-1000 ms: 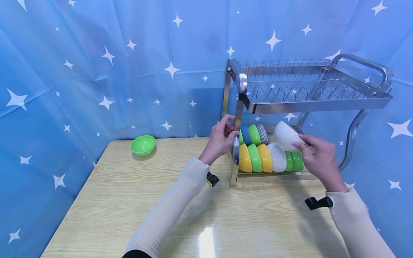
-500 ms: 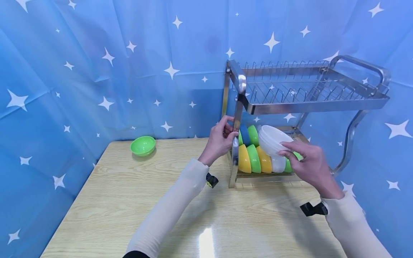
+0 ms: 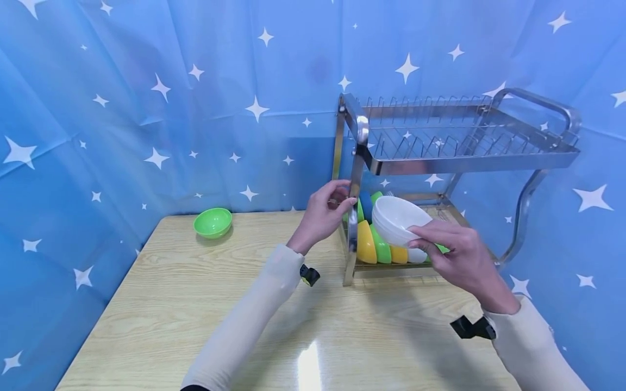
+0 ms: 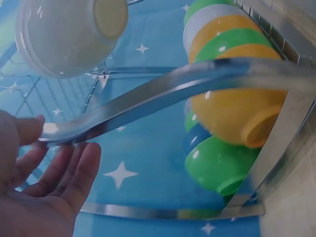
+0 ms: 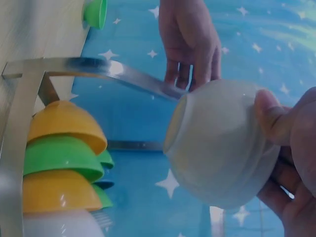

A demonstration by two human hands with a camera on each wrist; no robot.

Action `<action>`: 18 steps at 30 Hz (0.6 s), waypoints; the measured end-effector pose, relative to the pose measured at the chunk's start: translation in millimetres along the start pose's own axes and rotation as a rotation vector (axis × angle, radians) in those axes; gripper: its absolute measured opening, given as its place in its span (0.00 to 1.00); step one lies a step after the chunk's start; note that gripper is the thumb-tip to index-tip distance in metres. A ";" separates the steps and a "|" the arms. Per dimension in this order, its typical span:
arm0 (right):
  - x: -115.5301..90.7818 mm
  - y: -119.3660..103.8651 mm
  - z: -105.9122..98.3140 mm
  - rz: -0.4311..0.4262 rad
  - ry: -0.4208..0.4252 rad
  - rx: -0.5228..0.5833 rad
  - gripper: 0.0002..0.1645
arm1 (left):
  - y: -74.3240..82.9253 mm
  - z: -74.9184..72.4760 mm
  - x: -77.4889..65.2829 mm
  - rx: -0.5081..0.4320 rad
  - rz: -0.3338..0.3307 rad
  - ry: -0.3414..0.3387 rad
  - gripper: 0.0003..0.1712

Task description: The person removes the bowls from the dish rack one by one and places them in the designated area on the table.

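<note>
My right hand [image 3: 452, 255] pinches a white bowl [image 3: 398, 217] by its rim, in front of the rack's lower tier. Lines near the rim in the right wrist view [image 5: 222, 143] may mean nested bowls; I cannot tell. With thumb and fingers on either side, my left hand [image 3: 323, 212] grips the left front post of the steel dish rack [image 3: 469, 163]. On the lower tier, tilted bowls stand in rows: a yellow bowl [image 3: 365, 241], a green bowl [image 3: 379, 244], another yellow one and a white one in front, with green and blue bowls behind, partly hidden.
A green bowl [image 3: 213, 223] sits upright at the back left of the wooden table [image 3: 195, 304]. The rack's upper tier [image 3: 469, 163] has wire dividers and overhangs the lower one. A blue star-patterned curtain [image 3: 195, 108] hangs behind and at both sides.
My right hand has carried the white bowl left and slightly down across the rack's front, turning its opening more upward. The left hand keeps its grip on the post. The view has shifted slightly.
</note>
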State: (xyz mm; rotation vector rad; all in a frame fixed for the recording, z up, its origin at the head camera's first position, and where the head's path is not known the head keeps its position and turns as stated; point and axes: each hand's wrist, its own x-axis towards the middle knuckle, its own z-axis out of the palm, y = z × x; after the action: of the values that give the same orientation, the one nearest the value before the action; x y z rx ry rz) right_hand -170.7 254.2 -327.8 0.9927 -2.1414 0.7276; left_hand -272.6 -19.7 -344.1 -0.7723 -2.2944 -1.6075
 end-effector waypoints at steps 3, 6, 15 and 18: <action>2.4 -4.9 -0.5 -0.034 -0.025 0.025 0.16 | 5.4 -11.4 -4.8 0.009 0.045 -0.006 0.26; 5.3 -10.0 0.3 -0.082 -0.039 0.031 0.18 | 11.5 -23.8 -12.8 0.030 0.097 -0.022 0.27; 20.2 -24.9 12.6 -0.283 -0.061 0.077 0.21 | 35.4 -59.0 -49.4 0.222 0.336 -0.125 0.31; 24.2 -31.1 15.8 -0.293 -0.116 0.058 0.21 | 43.4 -64.8 -59.6 0.261 0.455 -0.171 0.32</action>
State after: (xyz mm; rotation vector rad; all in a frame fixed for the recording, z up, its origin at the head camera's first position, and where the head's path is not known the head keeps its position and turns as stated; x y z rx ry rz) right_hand -162.9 215.1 -313.2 1.3740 -2.0200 0.6042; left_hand -206.2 -85.4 -313.7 -1.2874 -2.1636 -1.0567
